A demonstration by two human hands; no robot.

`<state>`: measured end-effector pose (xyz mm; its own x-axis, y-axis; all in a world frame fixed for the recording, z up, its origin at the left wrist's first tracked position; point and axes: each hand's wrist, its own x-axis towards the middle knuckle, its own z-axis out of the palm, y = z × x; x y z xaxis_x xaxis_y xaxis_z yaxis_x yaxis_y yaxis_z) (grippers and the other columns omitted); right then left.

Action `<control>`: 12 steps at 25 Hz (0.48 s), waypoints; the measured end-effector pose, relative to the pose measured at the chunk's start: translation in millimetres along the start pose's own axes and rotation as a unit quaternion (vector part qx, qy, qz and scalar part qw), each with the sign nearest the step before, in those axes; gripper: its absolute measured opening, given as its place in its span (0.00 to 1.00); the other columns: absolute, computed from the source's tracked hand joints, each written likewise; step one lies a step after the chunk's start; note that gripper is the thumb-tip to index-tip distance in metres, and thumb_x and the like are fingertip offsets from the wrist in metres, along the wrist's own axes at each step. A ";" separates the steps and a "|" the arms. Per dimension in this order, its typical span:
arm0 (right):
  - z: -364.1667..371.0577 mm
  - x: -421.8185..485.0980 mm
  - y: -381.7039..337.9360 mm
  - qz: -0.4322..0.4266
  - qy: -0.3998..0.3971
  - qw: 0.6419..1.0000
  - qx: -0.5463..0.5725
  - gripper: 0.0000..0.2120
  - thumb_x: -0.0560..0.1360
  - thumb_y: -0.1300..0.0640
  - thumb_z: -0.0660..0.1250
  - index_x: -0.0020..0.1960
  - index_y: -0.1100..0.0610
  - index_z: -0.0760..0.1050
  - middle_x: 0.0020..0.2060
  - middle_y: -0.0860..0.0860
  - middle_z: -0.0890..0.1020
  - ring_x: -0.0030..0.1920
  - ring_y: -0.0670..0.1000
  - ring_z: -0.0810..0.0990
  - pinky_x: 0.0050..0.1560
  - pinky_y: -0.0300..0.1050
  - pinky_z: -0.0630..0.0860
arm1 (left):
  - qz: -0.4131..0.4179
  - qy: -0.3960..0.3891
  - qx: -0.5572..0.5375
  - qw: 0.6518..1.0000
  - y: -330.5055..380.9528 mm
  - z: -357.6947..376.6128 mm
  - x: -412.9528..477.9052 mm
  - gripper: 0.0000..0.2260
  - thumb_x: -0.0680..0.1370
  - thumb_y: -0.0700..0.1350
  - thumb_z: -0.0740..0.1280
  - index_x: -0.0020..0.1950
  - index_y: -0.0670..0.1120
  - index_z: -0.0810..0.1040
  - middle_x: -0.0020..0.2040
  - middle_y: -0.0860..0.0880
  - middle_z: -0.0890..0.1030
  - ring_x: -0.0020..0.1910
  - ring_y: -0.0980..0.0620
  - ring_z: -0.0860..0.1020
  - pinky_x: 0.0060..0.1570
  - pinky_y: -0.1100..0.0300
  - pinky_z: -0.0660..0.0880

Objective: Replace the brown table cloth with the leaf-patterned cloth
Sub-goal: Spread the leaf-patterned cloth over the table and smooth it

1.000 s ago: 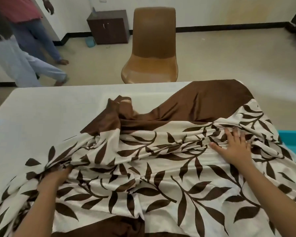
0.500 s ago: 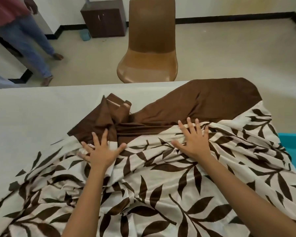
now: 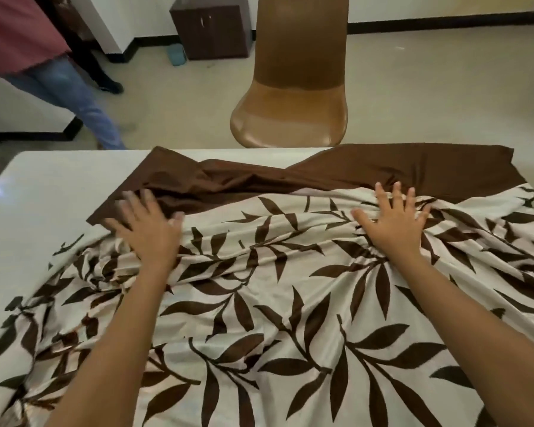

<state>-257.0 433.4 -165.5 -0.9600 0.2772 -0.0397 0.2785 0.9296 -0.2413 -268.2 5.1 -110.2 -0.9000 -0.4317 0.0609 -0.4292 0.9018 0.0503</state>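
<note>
The cream cloth with brown leaves (image 3: 290,303) lies rumpled over the near and right part of the white table (image 3: 50,192). Its plain brown border band (image 3: 367,171) runs along the far side, twisted in the middle. My left hand (image 3: 148,229) presses flat, fingers spread, at the band's left end where it meets the leaf print. My right hand (image 3: 392,220) lies flat with fingers apart on the gathered leaf print just below the band at the right. Neither hand grips the fabric.
A brown chair (image 3: 293,87) stands against the table's far edge. A dark cabinet (image 3: 210,29) sits by the back wall. A person in jeans (image 3: 71,97) walks at the far left. The table's left part is bare white.
Both hands have slid away from me and spread apart. The brown band has been pushed out toward the far edge and is flatter and wider than before. The view has tilted further forward.
</note>
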 end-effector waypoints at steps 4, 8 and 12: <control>-1.0 -6.7 -3.8 -0.115 0.060 0.990 0.056 0.39 0.73 0.28 0.48 0.77 0.50 0.55 0.77 0.57 0.56 0.77 0.57 0.49 0.74 0.64 0.46 | 0.120 -0.114 -0.062 0.984 57.7 37.7 -100.1 0.39 0.71 0.77 0.47 0.78 0.62 0.45 0.79 0.49 0.42 0.76 0.36 0.40 0.65 0.33 0.30; 4.7 10.7 -9.1 -0.166 -0.017 0.985 -0.035 0.41 0.71 0.24 0.41 0.77 0.45 0.53 0.78 0.50 0.54 0.78 0.53 0.47 0.75 0.59 0.43 | 0.126 -0.127 -0.040 0.983 59.0 50.7 -67.0 0.40 0.67 0.80 0.45 0.76 0.66 0.42 0.79 0.52 0.40 0.76 0.36 0.38 0.64 0.29 0.32; 12.1 35.8 -37.8 -0.145 0.020 0.989 -0.012 0.34 0.76 0.32 0.46 0.76 0.50 0.59 0.76 0.53 0.59 0.77 0.54 0.52 0.74 0.57 0.43 | 0.127 -0.182 -0.018 0.975 59.8 49.5 -11.9 0.42 0.65 0.80 0.46 0.76 0.66 0.41 0.79 0.52 0.38 0.76 0.39 0.37 0.66 0.28 0.35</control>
<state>-302.2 405.3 -169.5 -0.9978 0.0071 0.0665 -0.0073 0.9769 -0.2135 -286.9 65.1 -157.3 -0.9470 -0.1528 -0.2825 -0.1913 0.9748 0.1143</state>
